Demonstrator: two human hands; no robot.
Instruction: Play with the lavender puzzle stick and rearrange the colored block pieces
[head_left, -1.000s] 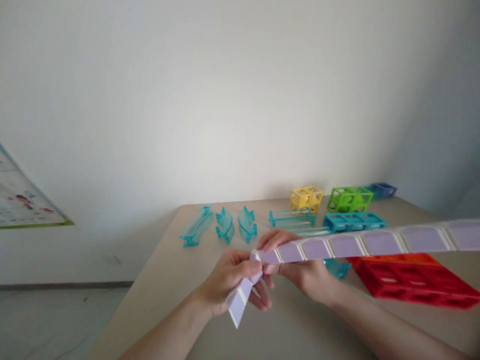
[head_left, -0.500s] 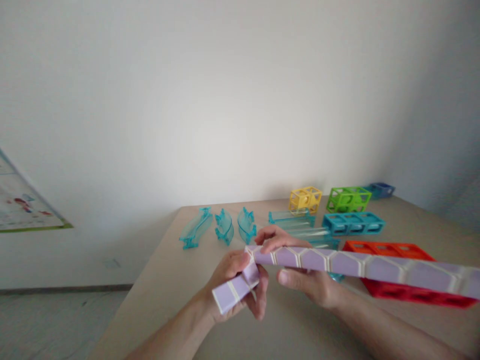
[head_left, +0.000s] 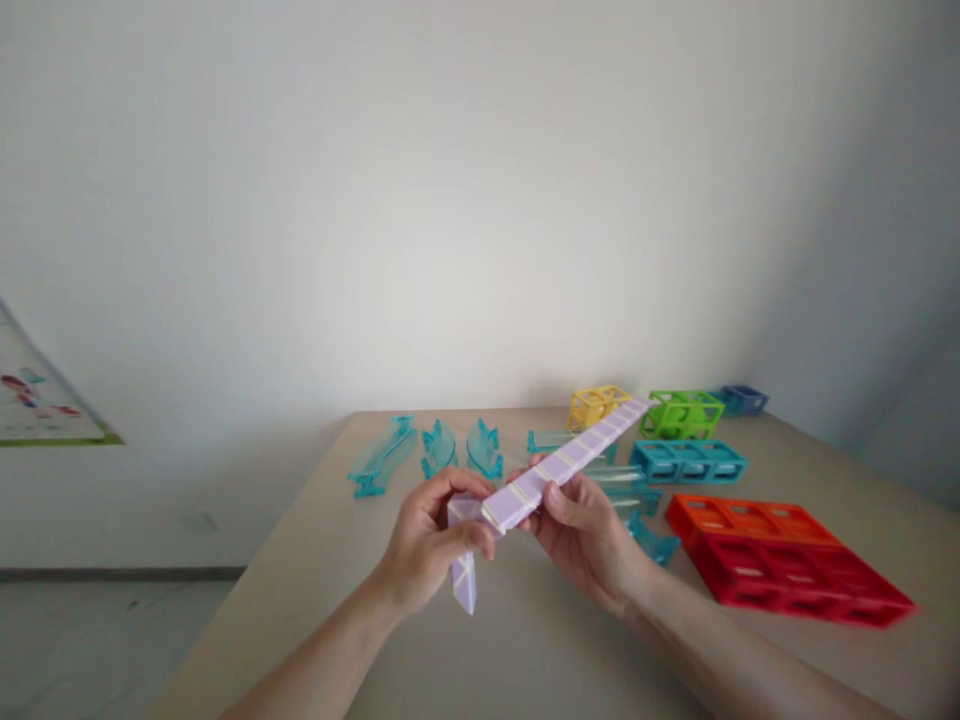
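Observation:
A lilac snake puzzle (head_left: 574,456) with white edges is held in the air above the table. Its long straight part slants up and away to the right, while a short bent end hangs down at the left. My left hand (head_left: 429,545) is closed round the bend, thumb in front and fingers behind. Further along, my right hand (head_left: 581,535) grips the straight part near its lower end, with the thumb on the upper face. Part of the bend is hidden by my left fingers.
On the table (head_left: 300,600) stand clear teal track pieces (head_left: 384,456), a yellow frame block (head_left: 596,406), a green one (head_left: 682,414), a teal one (head_left: 690,461), a blue one (head_left: 742,400), and red and orange ones (head_left: 787,560). A wall (head_left: 450,200) rises behind.
The snake puzzle's long part has swung from pointing right to slanting up and away. Its short end now hangs downward. My right hand has turned, its thumb now on top of the puzzle.

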